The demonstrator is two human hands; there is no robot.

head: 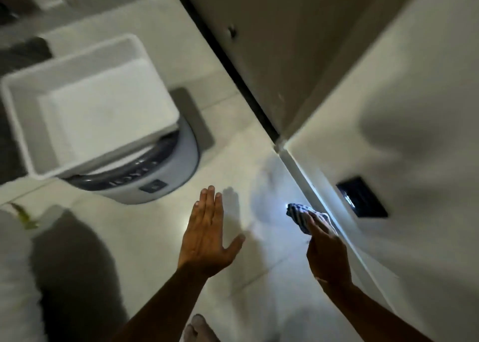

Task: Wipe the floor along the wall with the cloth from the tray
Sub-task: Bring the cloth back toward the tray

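A striped blue and white cloth (pixel 300 213) lies bunched on the pale tiled floor (pixel 160 238), right against the skirting of the white wall (pixel 404 238). My right hand (pixel 328 253) presses down on it, fingers over its near end. My left hand (pixel 208 234) hovers flat above the floor with the fingers straight and the thumb spread, holding nothing. A white plastic tray (pixel 23 100) sits on top of a grey machine at the left; nothing shows inside it.
The grey round-fronted machine (pixel 166 181) with a dark control strip stands on the floor left of the hands. A dark door frame (pixel 233 64) meets the wall corner. A black socket plate (pixel 363 196) sits low on the wall. My foot (pixel 199 328) is at the bottom.
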